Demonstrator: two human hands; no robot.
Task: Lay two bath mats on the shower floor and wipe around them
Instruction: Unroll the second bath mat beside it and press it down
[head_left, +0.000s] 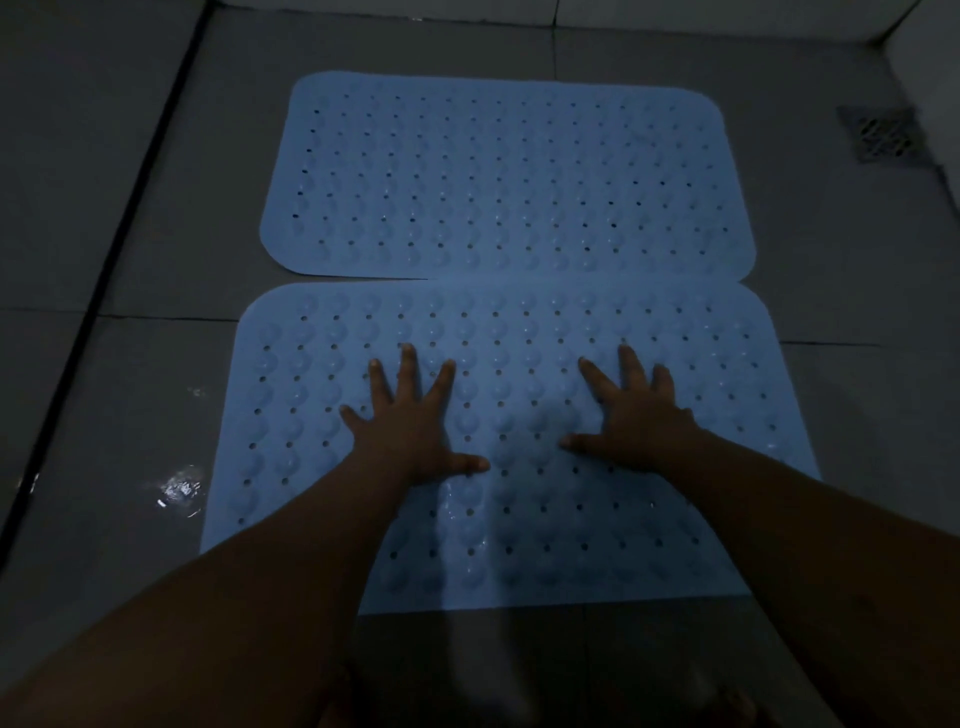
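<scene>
Two light blue rubber bath mats with holes and round bumps lie flat on the grey tiled floor. The far mat (509, 176) lies beyond the near mat (519, 332), and their long edges touch or slightly overlap on the right. My left hand (410, 421) rests palm down on the near mat, fingers spread. My right hand (639, 410) lies flat on the same mat to the right, fingers spread too. Neither hand holds anything.
A square metal floor drain (880, 134) sits at the far right. A wet shiny patch (179, 491) glints on the tile left of the near mat. A dark groove (140, 208) runs along the left. White wall bases (930, 57) border the floor at the back and right.
</scene>
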